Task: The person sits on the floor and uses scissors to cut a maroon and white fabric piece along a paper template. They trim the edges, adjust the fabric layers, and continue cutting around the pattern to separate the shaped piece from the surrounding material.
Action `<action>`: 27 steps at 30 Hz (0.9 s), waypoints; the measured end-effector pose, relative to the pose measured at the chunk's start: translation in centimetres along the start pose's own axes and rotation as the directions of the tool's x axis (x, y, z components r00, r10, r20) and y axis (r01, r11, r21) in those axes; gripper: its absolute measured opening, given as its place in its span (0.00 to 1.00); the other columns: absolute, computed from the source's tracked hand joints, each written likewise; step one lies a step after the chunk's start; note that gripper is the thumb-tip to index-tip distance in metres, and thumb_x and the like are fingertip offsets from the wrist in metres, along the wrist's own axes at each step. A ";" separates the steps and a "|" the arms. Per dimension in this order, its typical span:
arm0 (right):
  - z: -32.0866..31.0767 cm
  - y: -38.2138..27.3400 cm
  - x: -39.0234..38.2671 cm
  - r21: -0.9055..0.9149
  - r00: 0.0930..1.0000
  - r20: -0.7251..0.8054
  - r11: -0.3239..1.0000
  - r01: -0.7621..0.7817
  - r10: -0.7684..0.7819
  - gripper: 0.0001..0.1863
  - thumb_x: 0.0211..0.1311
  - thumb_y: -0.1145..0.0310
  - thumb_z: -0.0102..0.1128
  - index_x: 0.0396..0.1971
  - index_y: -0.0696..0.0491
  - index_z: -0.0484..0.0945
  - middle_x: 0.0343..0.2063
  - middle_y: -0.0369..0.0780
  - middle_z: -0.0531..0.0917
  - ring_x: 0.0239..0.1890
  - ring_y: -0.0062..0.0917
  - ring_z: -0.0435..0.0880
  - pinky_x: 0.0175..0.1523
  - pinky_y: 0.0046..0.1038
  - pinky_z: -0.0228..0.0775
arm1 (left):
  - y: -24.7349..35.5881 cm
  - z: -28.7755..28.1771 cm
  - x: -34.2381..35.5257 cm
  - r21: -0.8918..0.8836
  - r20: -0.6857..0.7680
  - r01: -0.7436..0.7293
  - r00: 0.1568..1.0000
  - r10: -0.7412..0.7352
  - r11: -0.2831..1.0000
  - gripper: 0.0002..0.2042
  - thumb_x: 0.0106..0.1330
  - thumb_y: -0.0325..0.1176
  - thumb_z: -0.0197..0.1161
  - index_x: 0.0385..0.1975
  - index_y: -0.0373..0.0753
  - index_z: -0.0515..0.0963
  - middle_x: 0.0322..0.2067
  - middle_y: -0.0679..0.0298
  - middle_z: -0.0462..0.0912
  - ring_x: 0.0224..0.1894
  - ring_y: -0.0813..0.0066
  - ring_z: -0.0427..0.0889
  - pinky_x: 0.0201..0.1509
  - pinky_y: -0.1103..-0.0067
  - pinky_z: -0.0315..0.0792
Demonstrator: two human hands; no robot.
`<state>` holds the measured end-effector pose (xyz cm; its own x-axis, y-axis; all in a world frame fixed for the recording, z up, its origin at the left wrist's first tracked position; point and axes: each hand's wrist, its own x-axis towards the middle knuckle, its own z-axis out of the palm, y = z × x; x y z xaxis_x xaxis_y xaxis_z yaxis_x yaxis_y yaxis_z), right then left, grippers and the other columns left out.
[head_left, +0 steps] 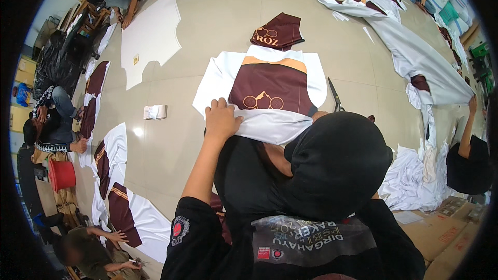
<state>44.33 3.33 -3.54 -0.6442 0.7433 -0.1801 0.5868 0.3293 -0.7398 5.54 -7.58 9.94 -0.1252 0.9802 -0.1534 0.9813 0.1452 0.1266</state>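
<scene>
A white shirt (259, 123) with a maroon panel and an orange band lies flat on the floor before me, its near edge folded up. My left hand (222, 119) is closed on the left end of that fold, fingers bent over the cloth. Only a bit of my right hand (318, 116) shows at the fold's right end; a rounded black-clad shape (340, 163), apparently my raised knee, hides the rest. Touching the shirt's far side is a folded maroon cloth piece (282, 28) with orange print. Black scissors (335, 95) lie just right of the shirt.
A small pale bundle (154, 112) sits to the left. White and maroon garments (137, 218) line the left floor. Far left, a person bends over a large white sheet (150, 41). At right, another person's hand holds long white cloth (425, 62) above a white pile (415, 176).
</scene>
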 end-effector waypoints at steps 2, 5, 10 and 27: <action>0.0 0.1 -0.2 -0.014 1.000 0.004 1.000 -0.005 0.005 0.05 0.57 0.84 0.64 0.25 0.59 0.81 0.38 0.42 0.86 0.42 0.30 0.86 0.48 0.29 0.75 | -0.7 0.1 -0.1 -0.034 -0.055 -0.066 0.996 0.064 0.997 0.14 0.69 0.41 0.65 0.50 0.44 0.82 0.50 0.54 0.82 0.56 0.53 0.81 0.64 0.47 0.69; 0.0 -0.2 0.2 -0.004 1.000 0.003 1.000 0.018 -0.018 0.04 0.58 0.84 0.65 0.25 0.59 0.81 0.38 0.42 0.87 0.43 0.30 0.86 0.48 0.29 0.75 | -1.9 1.6 0.0 -0.137 -0.063 -0.137 0.990 0.129 0.981 0.09 0.70 0.39 0.63 0.44 0.44 0.81 0.46 0.56 0.83 0.51 0.51 0.81 0.62 0.44 0.67; -2.1 -1.1 -0.4 0.092 0.989 -0.115 0.991 0.099 -0.088 0.04 0.61 0.82 0.65 0.26 0.60 0.81 0.38 0.42 0.88 0.43 0.30 0.87 0.48 0.30 0.76 | -1.4 -0.1 -0.4 -0.416 -0.225 -0.110 0.974 0.015 0.902 0.09 0.77 0.37 0.57 0.38 0.37 0.76 0.38 0.53 0.84 0.49 0.49 0.82 0.68 0.46 0.65; -5.2 -7.9 -2.4 0.380 0.972 -0.164 0.920 -0.094 0.168 0.05 0.63 0.71 0.70 0.33 0.56 0.84 0.32 0.39 0.89 0.34 0.26 0.88 0.42 0.32 0.80 | -0.9 -7.4 -11.2 -0.617 0.310 0.125 0.946 0.094 0.777 0.15 0.77 0.45 0.60 0.43 0.37 0.80 0.22 0.53 0.79 0.24 0.59 0.78 0.33 0.65 0.70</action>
<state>43.79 1.97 6.11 -0.4472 0.8735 -0.1925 0.4145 0.0117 -0.9100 4.99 -17.74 18.81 0.0193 0.8993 -0.4369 0.6564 0.3182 0.6841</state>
